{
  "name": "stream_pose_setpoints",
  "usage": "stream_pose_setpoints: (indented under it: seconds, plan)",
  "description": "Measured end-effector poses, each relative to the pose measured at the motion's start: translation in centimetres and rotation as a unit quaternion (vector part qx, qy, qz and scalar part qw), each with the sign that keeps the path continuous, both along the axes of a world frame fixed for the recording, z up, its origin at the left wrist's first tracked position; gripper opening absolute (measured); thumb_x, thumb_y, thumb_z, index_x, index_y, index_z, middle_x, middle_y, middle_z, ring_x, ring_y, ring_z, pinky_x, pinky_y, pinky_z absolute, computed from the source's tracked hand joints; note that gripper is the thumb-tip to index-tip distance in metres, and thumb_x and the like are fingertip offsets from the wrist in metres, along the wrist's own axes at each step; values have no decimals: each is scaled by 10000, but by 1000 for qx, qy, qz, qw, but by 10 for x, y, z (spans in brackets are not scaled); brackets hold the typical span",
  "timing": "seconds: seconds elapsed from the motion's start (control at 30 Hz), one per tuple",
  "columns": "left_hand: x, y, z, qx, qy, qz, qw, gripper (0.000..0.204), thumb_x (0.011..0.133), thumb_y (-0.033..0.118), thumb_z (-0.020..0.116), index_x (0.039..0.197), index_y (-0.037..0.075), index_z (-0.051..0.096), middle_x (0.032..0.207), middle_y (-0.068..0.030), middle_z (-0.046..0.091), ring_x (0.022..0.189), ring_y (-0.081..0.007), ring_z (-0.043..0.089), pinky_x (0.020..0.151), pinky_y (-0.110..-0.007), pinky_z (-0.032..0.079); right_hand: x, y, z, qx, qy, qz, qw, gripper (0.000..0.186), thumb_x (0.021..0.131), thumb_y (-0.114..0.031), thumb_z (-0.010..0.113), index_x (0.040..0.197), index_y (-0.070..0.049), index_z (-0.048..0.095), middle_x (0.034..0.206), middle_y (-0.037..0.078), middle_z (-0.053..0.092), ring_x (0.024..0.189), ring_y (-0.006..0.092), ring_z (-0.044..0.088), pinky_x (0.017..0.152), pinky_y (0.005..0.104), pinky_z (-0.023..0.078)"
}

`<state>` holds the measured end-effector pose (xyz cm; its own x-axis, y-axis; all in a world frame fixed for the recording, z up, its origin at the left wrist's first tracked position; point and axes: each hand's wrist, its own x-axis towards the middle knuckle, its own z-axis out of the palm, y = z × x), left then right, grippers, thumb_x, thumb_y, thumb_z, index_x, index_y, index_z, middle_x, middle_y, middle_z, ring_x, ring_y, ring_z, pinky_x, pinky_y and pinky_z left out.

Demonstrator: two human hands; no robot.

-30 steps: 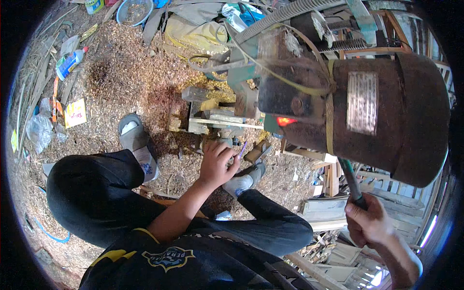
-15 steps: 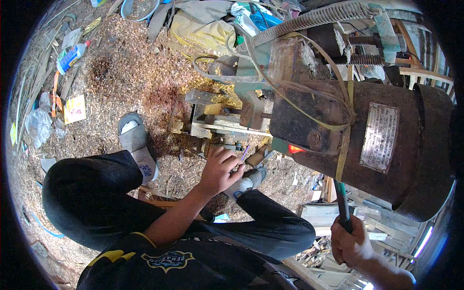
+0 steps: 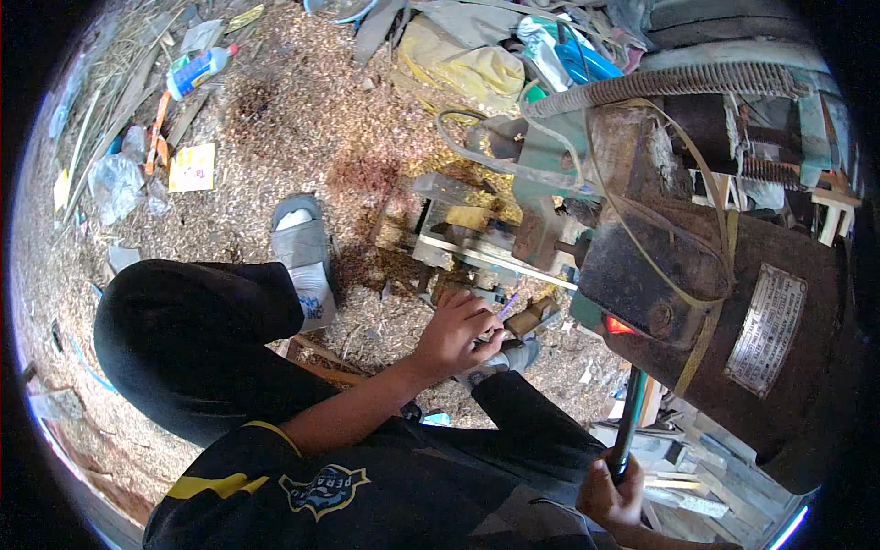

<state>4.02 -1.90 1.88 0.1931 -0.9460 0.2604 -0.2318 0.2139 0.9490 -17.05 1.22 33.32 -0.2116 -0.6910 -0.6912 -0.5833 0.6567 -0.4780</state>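
Observation:
My right hand [image 3: 610,495] is wrapped around the black grip of a green metal lever [image 3: 630,412], which comes out below a large brown motor-driven machine [image 3: 678,266]. My left hand [image 3: 458,335] is closed, its fingers curled beside the clamp [image 3: 532,316] of the machine's work table. Whatever lies under those fingers is hidden. A long pale wood strip [image 3: 495,259] lies across the work table, its right end close to the machine's head. Short wood blocks [image 3: 467,217] sit behind the strip. A red light [image 3: 619,325] glows on the machine's lower side.
Wood shavings [image 3: 266,119] cover the floor. A yellow sack [image 3: 467,64] lies behind the machine, and a ribbed hose [image 3: 669,87] runs over its back. Loose wood offcuts [image 3: 724,495] are piled at right. A plastic bottle [image 3: 197,71] and clear bag [image 3: 116,188] lie at far left.
The whole view has shifted, so the machine appears farther right and lower. My right hand has drawn the lever toward me and leftward. My left hand stays by the clamp.

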Motion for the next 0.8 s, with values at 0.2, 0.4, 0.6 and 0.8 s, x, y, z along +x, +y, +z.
stream_pose_setpoints:
  seconds: [0.2, 0.4, 0.6, 0.8]
  plan:
    - [-7, 0, -10, -14, -19, 13, 1000, 141, 865, 198, 754, 901, 86, 677, 922, -79, 618, 934, -307, 589, 880, -459, 435, 3, 23, -61, -193, 76, -25, 978, 234, 988, -216, 711, 986, -35, 563, 608, 15, 552, 508, 97, 521, 487, 247, 400]
    - [-9, 4, -4, 8, -55, 27, 998, 152, 874, 198, 733, 868, 78, 641, 902, -92, 613, 931, -323, 597, 873, -467, 432, 9, 30, -80, -116, -41, -16, 992, 199, 1005, -166, 694, 1004, -45, 536, 586, -20, 491, 448, 72, 442, 419, 238, 330]
    - [-6, 8, -5, -16, -57, 46, 997, 206, 909, 236, 701, 889, 44, 628, 901, -114, 607, 888, -349, 587, 790, -472, 418, 36, 8, -53, -35, -127, -51, 990, 144, 1054, -153, 622, 1036, -67, 507, 615, -8, 483, 413, 94, 426, 360, 260, 333]
    - [-16, 9, -3, -40, -57, 37, 997, 146, 907, 182, 690, 904, 47, 636, 901, -119, 641, 881, -353, 607, 789, -460, 439, 31, 19, -45, -116, -232, -59, 964, 307, 1059, -139, 548, 1339, -33, 482, 788, 54, 538, 396, 113, 437, 350, 266, 357]
